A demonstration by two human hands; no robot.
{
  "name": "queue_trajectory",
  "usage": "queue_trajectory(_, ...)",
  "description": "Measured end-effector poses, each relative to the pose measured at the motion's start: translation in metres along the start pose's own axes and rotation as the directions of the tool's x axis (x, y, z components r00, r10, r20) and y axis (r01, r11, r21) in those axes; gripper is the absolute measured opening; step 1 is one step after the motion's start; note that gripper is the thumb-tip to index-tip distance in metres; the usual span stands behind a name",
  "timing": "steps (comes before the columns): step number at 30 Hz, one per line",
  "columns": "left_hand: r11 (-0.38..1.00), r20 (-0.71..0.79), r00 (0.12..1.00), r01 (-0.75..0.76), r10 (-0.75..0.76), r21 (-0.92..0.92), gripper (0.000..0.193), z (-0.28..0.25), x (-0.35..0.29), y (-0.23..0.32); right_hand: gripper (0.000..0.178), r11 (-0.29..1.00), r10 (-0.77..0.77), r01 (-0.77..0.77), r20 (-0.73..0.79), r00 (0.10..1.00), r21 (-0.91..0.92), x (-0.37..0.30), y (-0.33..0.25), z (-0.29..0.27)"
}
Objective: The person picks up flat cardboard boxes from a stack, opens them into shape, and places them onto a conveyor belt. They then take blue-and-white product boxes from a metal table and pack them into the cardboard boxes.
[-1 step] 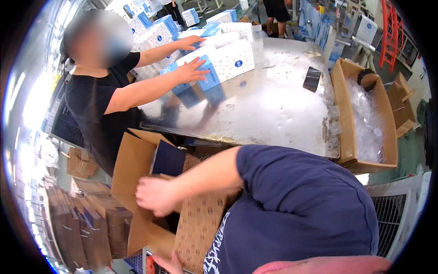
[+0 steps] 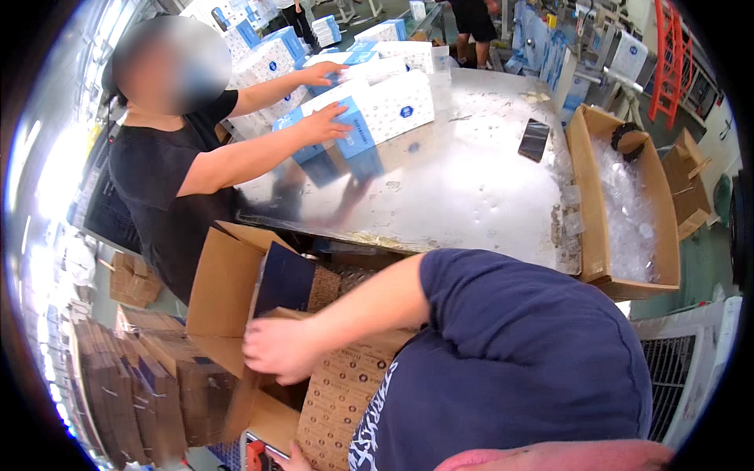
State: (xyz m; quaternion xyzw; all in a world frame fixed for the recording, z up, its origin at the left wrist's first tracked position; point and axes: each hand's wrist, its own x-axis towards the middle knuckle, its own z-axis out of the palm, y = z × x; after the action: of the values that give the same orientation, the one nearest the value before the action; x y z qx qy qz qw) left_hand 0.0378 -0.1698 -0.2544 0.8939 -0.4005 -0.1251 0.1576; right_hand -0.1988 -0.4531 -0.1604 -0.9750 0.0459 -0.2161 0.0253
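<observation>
In front of me stands an open brown cardboard carton [image 2: 224, 302], its flaps raised. A dark blue panel [image 2: 283, 279] shows at its far side. My right hand [image 2: 279, 351] reaches across into the carton's opening, fingers curled down; what they grip, if anything, is hidden. Against my shirt leans a brown printed cardboard panel [image 2: 342, 400]. At its lower corner, my left hand [image 2: 292, 459] is partly cut off by the lower edge, with its visible fingers stretched out. Just left of it is a red tool-like object [image 2: 255, 454], mostly hidden.
Across the metal table [image 2: 471, 188], a co-worker's hands [image 2: 323, 124] rest on white-and-blue packs [image 2: 393, 110]. A phone [image 2: 534, 140] lies on the table. A long carton of clear plastic [image 2: 628, 212] stands right. Flattened cartons [image 2: 145, 392] are stacked left.
My right hand has shifted slightly right and nearer to me at the carton. My left hand has dropped a little, its fingers drawn in. The co-worker's hands stay on the packs.
</observation>
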Motion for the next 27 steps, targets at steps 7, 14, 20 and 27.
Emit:
queue_trajectory(7, -0.026, 0.285, 0.958, 0.286, 0.040, -0.958, 0.062, 0.108, 0.004, -0.032, 0.058, 0.764, 0.442, -0.532, 0.304, 0.844, 0.366, -0.140, 0.117, 0.036)
queue_trajectory(14, 0.318, 0.299, 0.944, 0.328, -0.139, -0.889, 0.058, 0.172, -0.009, 0.026, 0.071, 0.311, 0.767, -0.864, 0.433, 0.474, 0.395, -0.181, 0.149, 0.093)
queue_trajectory(20, 0.471, -0.008, 0.984, 0.078, -0.178, -0.878, 0.056, 0.033, -0.014, 0.007, 0.058, -0.335, 0.413, -0.549, 0.643, 0.645, 0.766, -0.090, 0.053, 0.086)
queue_trajectory(27, 0.489, 0.426, 0.336, -0.130, 0.840, -0.862, 0.061, -0.037, -0.018, 0.128, 0.065, 0.566, 0.087, -0.065, 0.019, 0.996, 0.822, -0.006, 0.031, -0.012)
